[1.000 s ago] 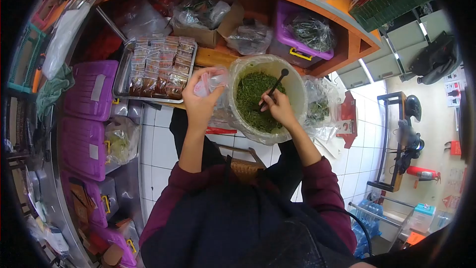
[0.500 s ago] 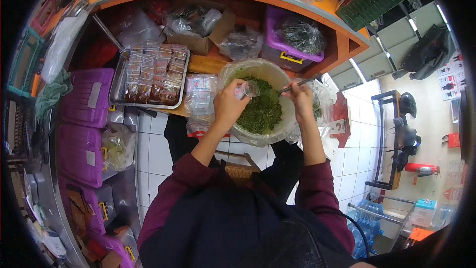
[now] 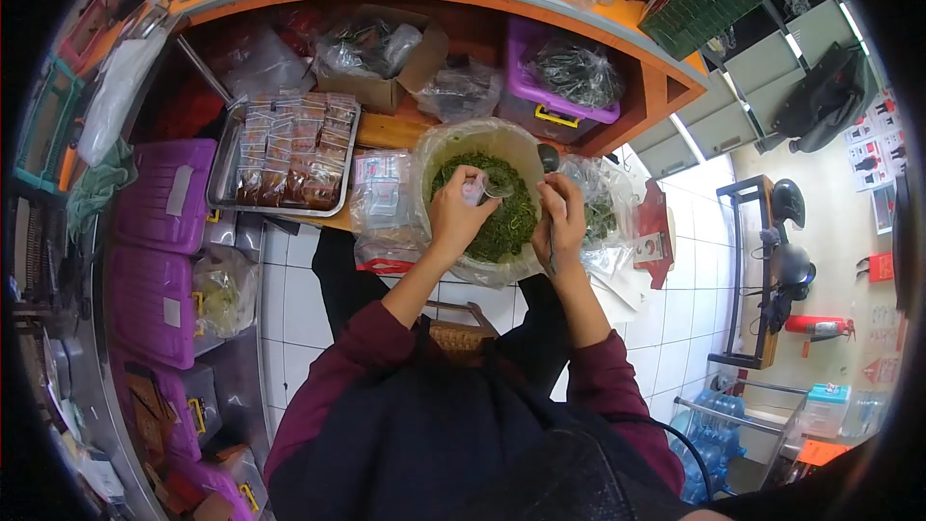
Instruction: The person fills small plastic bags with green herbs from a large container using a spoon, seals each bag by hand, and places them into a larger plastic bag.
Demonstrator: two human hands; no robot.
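A pale tub [image 3: 540, 142] lined with clear plastic stands between my knees, holding chopped green leaves [image 3: 506, 232]. My left hand [image 3: 460, 216] is over its left side, fingers closed around a small clear plastic bag [image 3: 495, 180] whose mouth gapes toward the right. At the right rim, my right hand [image 3: 562, 222] grips what appears to be a metal spoon [image 3: 550, 158]. Its dark rounded end sticks out beyond my fingers, and the handle runs back along my palm. Both hands are apart from each other. Left of the tub lies a stack of printed plastic bags [image 3: 383, 189].
A steel tray [image 3: 280, 209] of filled sachets sits at the left. Purple bins [image 3: 166, 195] line the left side. Behind the tub, an orange shelf [image 3: 386, 125] holds a cardboard box [image 3: 424, 63] and a purple crate [image 3: 518, 58]. Bagged greens [image 3: 598, 217] lie at the right.
My right hand has drawn slightly down and left, and the spoon has swung from lying sideways over the tub to pointing away from me. The left hand has shifted a little right with the bag.
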